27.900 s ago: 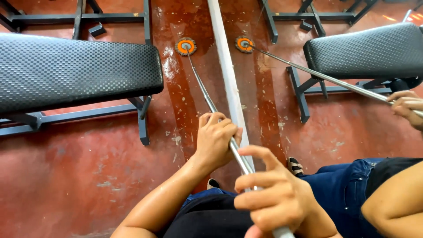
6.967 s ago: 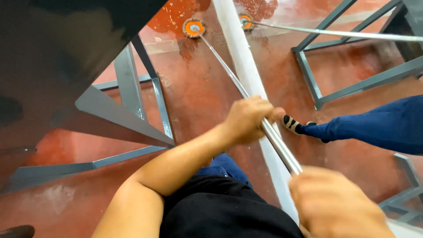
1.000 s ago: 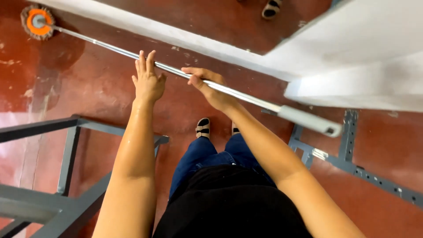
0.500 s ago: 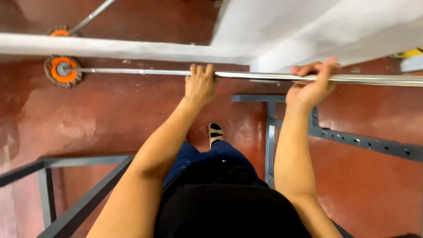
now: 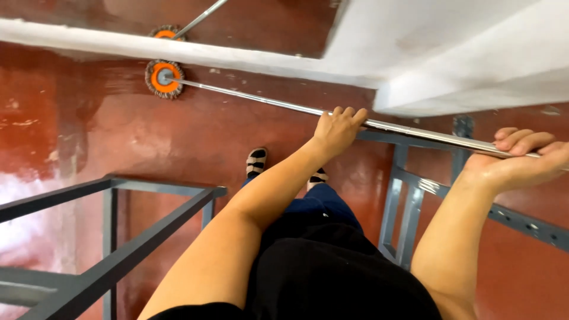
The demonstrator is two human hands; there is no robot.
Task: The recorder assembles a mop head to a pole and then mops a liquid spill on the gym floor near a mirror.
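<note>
A long shiny metal mop handle (image 5: 267, 99) runs from the upper left to the right edge. At its far end sits an orange round mop head (image 5: 164, 78) with a grey fringe, pressed on the wet red floor (image 5: 106, 130). My left hand (image 5: 339, 128) is closed around the handle near its middle. My right hand (image 5: 517, 157) grips the handle farther right, fingers curled over it. My sandalled feet (image 5: 256, 162) show below the handle.
A second orange mop head (image 5: 166, 31) with its own handle lies beyond a white line (image 5: 237, 56) on the floor. A white slab (image 5: 474, 53) fills the upper right. Grey metal frames stand at lower left (image 5: 136, 237) and at right (image 5: 415, 195).
The view has tilted and the mop handle now slopes down to the right. Both hands keep hold of it; the mop head sits a little farther right in view.
</note>
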